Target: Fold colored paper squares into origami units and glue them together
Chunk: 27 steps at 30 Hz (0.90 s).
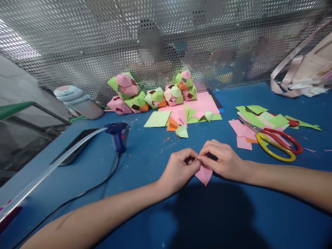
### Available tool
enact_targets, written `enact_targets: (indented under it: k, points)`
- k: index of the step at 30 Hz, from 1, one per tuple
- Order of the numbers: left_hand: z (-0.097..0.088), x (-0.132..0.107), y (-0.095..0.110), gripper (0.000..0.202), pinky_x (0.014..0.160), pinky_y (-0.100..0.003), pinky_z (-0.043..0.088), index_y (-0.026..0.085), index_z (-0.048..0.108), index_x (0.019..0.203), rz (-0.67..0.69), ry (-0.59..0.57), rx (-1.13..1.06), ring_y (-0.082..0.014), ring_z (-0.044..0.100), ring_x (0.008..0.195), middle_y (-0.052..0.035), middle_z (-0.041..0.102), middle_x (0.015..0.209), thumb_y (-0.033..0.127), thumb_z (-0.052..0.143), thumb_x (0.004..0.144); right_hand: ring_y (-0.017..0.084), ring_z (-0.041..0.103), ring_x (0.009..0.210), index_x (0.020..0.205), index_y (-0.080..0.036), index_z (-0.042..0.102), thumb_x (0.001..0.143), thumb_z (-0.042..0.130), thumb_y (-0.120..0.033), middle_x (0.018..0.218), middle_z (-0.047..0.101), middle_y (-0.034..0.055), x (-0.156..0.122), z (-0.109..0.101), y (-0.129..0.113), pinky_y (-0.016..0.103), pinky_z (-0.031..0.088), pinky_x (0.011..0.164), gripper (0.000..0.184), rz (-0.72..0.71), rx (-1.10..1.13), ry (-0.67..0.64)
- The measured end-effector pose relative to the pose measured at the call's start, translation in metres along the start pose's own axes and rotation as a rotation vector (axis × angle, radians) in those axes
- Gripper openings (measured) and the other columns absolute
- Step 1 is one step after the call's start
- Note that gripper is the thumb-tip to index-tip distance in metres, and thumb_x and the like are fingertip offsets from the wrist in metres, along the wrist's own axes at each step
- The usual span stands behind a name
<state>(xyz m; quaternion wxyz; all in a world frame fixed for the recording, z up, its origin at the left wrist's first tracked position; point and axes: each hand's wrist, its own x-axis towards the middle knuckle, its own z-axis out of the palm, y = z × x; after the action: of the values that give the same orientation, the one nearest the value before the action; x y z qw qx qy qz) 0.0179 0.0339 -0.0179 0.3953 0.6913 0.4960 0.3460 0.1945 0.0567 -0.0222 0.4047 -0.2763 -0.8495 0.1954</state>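
Observation:
A small folded piece of pink paper (204, 175) is pinched between both hands above the blue table. My left hand (179, 169) grips its left side, thumb and fingers pressed together. From the right, my right hand (221, 159) pinches its upper edge, the fingertips of both hands nearly touching. One corner of the paper points down toward me; its upper part is hidden behind the fingers. Beyond the hands lie a small folded light green piece (182, 131) and an orange paper piece (172, 124).
Scissors (278, 143) with red and yellow handles lie right, beside green and pink scraps (243, 130). A corded blue glue gun (118, 135) with a long glue stick is left. Folded paper balls (155, 98) line the perforated metal screen (103, 41). A tumbler (79, 102) stands back left.

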Motion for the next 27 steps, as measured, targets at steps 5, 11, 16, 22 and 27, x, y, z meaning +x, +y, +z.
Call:
enact_targets:
  k: [5, 11, 16, 22, 27]
  points:
    - [-0.0013, 0.0015, -0.0009, 0.003, 0.062, -0.022, 0.043, 0.015, 0.060, 0.072, -0.006, 0.075, -0.121, -0.0116, 0.055, 0.066, -0.0002, 0.063, 0.071, 0.013, 0.060, 0.073, 0.013, 0.051, 0.073, 0.086, -0.015, 0.056, 0.088, 0.057, -0.023, 0.078, 0.057, 0.0016, 0.0009, -0.0003, -0.0010, 0.028, 0.037, 0.070, 0.008, 0.025, -0.034, 0.004]
    - [-0.0042, 0.0064, 0.0023, 0.009, 0.063, -0.022, 0.043, 0.016, 0.056, 0.070, -0.041, 0.194, -0.207, -0.0104, 0.053, 0.067, 0.0006, 0.060, 0.072, 0.018, 0.063, 0.075, 0.010, 0.048, 0.065, 0.073, -0.017, 0.056, 0.091, 0.054, -0.024, 0.069, 0.056, -0.0024, 0.0026, 0.0001, 0.0016, 0.027, 0.034, 0.068, 0.019, 0.163, -0.070, 0.026]
    - [-0.0034, 0.0064, 0.0031, 0.008, 0.060, -0.020, 0.041, 0.015, 0.059, 0.075, -0.063, 0.143, -0.182, -0.0090, 0.050, 0.064, 0.0021, 0.057, 0.069, 0.022, 0.062, 0.077, 0.010, 0.051, 0.066, 0.073, -0.016, 0.059, 0.091, 0.054, -0.022, 0.068, 0.058, -0.0016, 0.0015, 0.0009, 0.0040, 0.028, 0.034, 0.070, 0.019, 0.127, -0.069, 0.040]
    - [-0.0038, 0.0066, 0.0003, 0.004, 0.062, -0.021, 0.041, 0.015, 0.060, 0.074, -0.039, 0.135, -0.138, -0.0098, 0.050, 0.066, 0.0010, 0.059, 0.070, 0.018, 0.060, 0.077, 0.011, 0.056, 0.071, 0.083, -0.016, 0.064, 0.087, 0.059, -0.022, 0.076, 0.064, 0.0003, 0.0022, 0.0001, 0.0047, 0.029, 0.036, 0.072, 0.009, 0.087, -0.042, 0.000]
    - [-0.0033, 0.0069, 0.0013, 0.004, 0.063, -0.023, 0.040, 0.014, 0.060, 0.073, -0.043, 0.109, -0.154, -0.0109, 0.050, 0.066, 0.0005, 0.059, 0.069, 0.017, 0.060, 0.076, 0.012, 0.060, 0.071, 0.080, -0.016, 0.066, 0.089, 0.055, -0.019, 0.074, 0.068, 0.0017, 0.0026, -0.0004, 0.0059, 0.030, 0.038, 0.074, 0.015, 0.016, -0.002, 0.024]
